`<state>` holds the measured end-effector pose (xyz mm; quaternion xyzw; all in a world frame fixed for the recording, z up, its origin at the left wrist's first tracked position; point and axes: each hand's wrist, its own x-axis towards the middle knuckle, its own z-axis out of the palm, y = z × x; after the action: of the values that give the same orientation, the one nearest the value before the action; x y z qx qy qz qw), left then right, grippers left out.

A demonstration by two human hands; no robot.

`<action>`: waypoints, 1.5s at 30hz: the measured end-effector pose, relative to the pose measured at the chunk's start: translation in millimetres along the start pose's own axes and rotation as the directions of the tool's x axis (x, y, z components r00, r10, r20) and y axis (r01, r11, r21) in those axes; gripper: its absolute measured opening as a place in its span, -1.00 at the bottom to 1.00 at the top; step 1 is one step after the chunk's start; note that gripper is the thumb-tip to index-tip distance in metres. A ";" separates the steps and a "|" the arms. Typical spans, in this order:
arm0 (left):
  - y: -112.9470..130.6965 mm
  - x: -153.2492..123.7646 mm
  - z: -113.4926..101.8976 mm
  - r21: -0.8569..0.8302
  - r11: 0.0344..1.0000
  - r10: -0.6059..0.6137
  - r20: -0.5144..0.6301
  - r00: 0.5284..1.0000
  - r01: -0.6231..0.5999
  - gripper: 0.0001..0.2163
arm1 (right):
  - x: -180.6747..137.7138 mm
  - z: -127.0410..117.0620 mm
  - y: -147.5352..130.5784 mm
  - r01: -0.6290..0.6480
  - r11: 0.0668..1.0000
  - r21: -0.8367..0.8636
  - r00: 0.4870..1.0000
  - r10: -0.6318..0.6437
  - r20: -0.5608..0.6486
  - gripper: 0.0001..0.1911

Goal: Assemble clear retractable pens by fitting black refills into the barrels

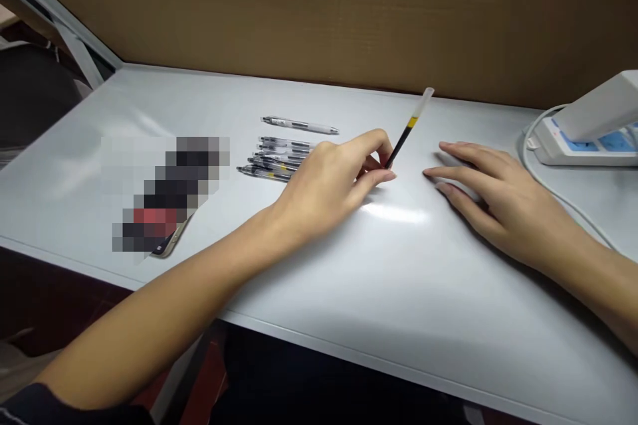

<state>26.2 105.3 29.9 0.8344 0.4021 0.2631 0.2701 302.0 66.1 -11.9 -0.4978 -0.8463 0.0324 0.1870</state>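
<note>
Between its thumb and fingers, my left hand (pixel 341 172) pinches a pen refill (pixel 400 144) by its lower end. The refill is a thin tube, dark below, with a yellow band and a clear top, tilted up and to the right. My right hand (pixel 491 189) rests on the table to the right, fingers apart and holding nothing. Several clear-barrelled pens (pixel 269 159) lie in a row left of my left hand, which hides their right ends. A single clear pen (pixel 299 125) lies apart just behind that row.
A white table (pixel 319 292) carries everything. On the left lies a phone (pixel 172 239), mostly blurred out. At the right stand a white power strip (pixel 588 149) and a cable (pixel 563 196) running past my right hand. A brown cardboard panel (pixel 319 13) closes off the back.
</note>
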 end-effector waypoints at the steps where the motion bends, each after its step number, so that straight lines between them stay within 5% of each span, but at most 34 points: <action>1: -0.2 -0.4 0.2 0.023 1.000 0.001 0.009 1.000 -0.001 -0.97 | 0.2 -0.6 1.7 -0.017 1.000 -0.008 1.000 0.017 -0.006 -0.64; 6: 0.8 -1.4 -3.0 0.182 0.983 0.015 0.022 1.000 -0.018 -0.93 | 1.4 -3.9 19.3 -0.089 0.995 -0.050 0.996 0.089 -0.005 -0.63; 13: -0.4 1.4 -10.9 0.297 0.955 0.018 0.015 1.000 -0.022 -0.83 | 6.0 -8.8 25.1 -0.045 0.992 -0.115 0.996 0.035 -0.085 -0.68; 26: -2.4 -0.2 -6.5 0.283 0.959 0.017 0.027 0.999 -0.024 -0.88 | 4.8 -8.2 13.7 0.030 1.000 -0.011 0.999 -0.030 -0.035 -0.76; 31: -1.5 -0.5 -6.3 0.277 0.960 0.028 0.043 0.999 -0.039 -0.92 | 5.4 -14.2 0.2 0.016 0.997 0.076 0.993 -0.007 -0.114 -0.84; 39: -1.8 -0.6 -3.3 0.028 0.999 0.043 0.023 0.999 -0.044 -0.96 | 1.6 -19.0 -16.4 -0.066 0.926 0.371 0.891 0.221 -0.395 -0.84; 45: -2.7 1.8 5.0 -0.329 0.943 0.038 -0.030 0.999 -0.046 -0.96 | 4.4 -12.5 -19.8 -0.044 0.853 0.520 0.903 0.257 -0.345 -0.74</action>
<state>29.0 106.9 24.9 0.7829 0.3377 0.3418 0.3952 288.0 58.2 5.7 -0.4939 -0.7092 0.1622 0.4762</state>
